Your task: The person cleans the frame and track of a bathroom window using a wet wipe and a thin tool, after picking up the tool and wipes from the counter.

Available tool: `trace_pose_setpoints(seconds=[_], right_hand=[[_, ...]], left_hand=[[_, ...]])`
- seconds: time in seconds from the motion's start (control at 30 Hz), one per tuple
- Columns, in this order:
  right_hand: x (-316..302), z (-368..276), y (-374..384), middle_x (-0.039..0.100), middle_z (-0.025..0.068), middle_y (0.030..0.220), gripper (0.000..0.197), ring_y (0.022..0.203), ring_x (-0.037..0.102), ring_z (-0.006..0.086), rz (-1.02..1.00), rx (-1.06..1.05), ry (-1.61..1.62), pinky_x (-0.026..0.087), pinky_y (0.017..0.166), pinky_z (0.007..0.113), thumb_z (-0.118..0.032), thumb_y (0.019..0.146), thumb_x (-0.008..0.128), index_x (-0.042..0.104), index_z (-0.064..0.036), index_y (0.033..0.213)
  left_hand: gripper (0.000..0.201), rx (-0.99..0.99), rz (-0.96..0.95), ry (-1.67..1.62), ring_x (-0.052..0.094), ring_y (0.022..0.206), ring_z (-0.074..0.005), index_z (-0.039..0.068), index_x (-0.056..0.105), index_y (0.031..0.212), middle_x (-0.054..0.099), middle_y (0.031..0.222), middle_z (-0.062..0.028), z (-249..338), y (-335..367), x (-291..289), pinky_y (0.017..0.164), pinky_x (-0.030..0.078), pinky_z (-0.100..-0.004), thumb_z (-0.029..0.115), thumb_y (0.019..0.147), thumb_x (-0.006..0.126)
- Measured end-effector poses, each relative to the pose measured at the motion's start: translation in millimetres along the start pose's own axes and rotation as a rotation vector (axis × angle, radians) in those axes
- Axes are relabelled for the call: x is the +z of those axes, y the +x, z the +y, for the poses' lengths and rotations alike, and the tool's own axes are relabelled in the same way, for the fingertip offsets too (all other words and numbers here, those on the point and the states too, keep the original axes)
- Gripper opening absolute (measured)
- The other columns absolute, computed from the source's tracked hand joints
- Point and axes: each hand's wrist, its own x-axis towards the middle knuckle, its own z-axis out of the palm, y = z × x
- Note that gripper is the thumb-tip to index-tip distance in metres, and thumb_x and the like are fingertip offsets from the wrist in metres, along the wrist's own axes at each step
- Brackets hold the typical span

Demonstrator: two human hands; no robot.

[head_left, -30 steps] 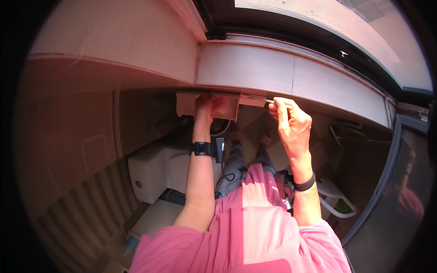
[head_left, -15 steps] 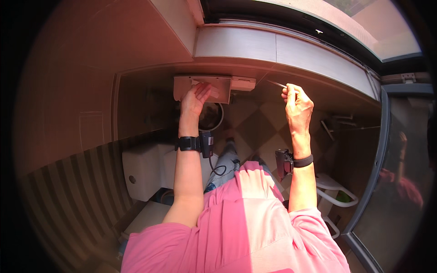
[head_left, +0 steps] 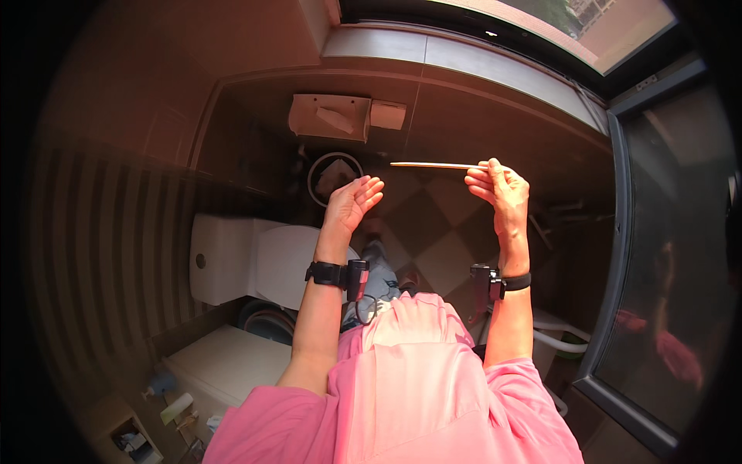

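My right hand [head_left: 498, 193] pinches one end of a thin, pale stick [head_left: 437, 165] between thumb and fingers. The stick lies nearly level and points left across the gap between my hands; its exact kind is hard to make out. My left hand [head_left: 354, 203] is open, palm turned inward, its fingers extended and holding nothing. It hovers just below a round bin [head_left: 310, 182] with white paper inside. A white wall-mounted paper holder [head_left: 305, 117] with a tissue sticking out is beyond it, and a small white box [head_left: 388, 114] adjoins the holder.
A white toilet [head_left: 222, 263] stands at the left. Below it are a basin [head_left: 267, 319] and a pale cabinet top [head_left: 232, 363]. A dark-framed window sash [head_left: 614, 232] swings in at the right. A tiled ledge [head_left: 464, 62] runs along the far wall.
My left hand has come away from the paper holder, back toward me. The stick in my right hand has swung from angled away to nearly level, showing more length. The view has shifted.
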Motion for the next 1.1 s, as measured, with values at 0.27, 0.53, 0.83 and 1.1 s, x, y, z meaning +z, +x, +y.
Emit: trace_pose_setpoints(seconds=[0.27, 0.53, 0.83, 1.1], right_hand=[[14.9, 12.9, -12.6, 0.065, 0.0176, 0.084, 0.034, 0.074, 0.066, 0.0216, -0.062, 0.074, 0.133, 0.056, 0.065, 0.027, -0.027, 0.089, 0.054, 0.059, 0.0061, 0.096], [95.1, 38.7, -72.9, 0.065, 0.0088, 0.074, 0.027, 0.059, 0.061, 0.0109, -0.517, 0.379, -0.002, 0.051, 0.052, 0.021, -0.020, 0.088, 0.056, 0.060, 0.0029, 0.102], [158.6, 84.7, -143.9, 0.065, 0.0087, 0.076, 0.038, 0.066, 0.063, 0.0138, -0.846, 0.392, -0.461, 0.051, 0.055, 0.026, -0.033, 0.091, 0.049, 0.062, 0.0024, 0.094], [154.4, 84.7, -176.1, 0.065, 0.0116, 0.076, 0.032, 0.064, 0.063, 0.0177, -0.912, 0.041, -0.550, 0.050, 0.059, 0.030, -0.026, 0.090, 0.049, 0.062, 0.0025, 0.096]], left_hand=[[0.031, 0.015, -0.448, 0.106, 0.057, 0.103, -0.0270, 0.001, 0.049, 0.117, 0.057, 0.111, -0.0144, 11.5, -22.6, 42.8, 0.085, 0.050, -0.0382, 0.011, 0.088, 0.053], [0.026, 0.172, -0.085, -0.011, 0.055, 0.106, -0.0312, 0.000, 0.051, 0.107, 0.055, 0.114, -0.0189, 48.0, -70.1, -12.4, 0.086, 0.049, -0.0450, 0.019, 0.092, 0.047], [0.028, 0.118, 0.158, 0.010, 0.056, 0.067, -0.0100, 0.002, 0.051, 0.111, 0.053, 0.074, -0.0015, 62.8, -138.5, -124.2, 0.066, 0.053, -0.0262, 0.020, 0.090, 0.052], [0.032, 0.302, 0.311, -0.148, 0.030, 0.046, -0.0041, 0.000, 0.049, 0.118, 0.037, 0.063, 0.0017, 54.0, -232.0, -165.6, 0.036, 0.027, -0.0160, 0.020, 0.095, 0.041]])
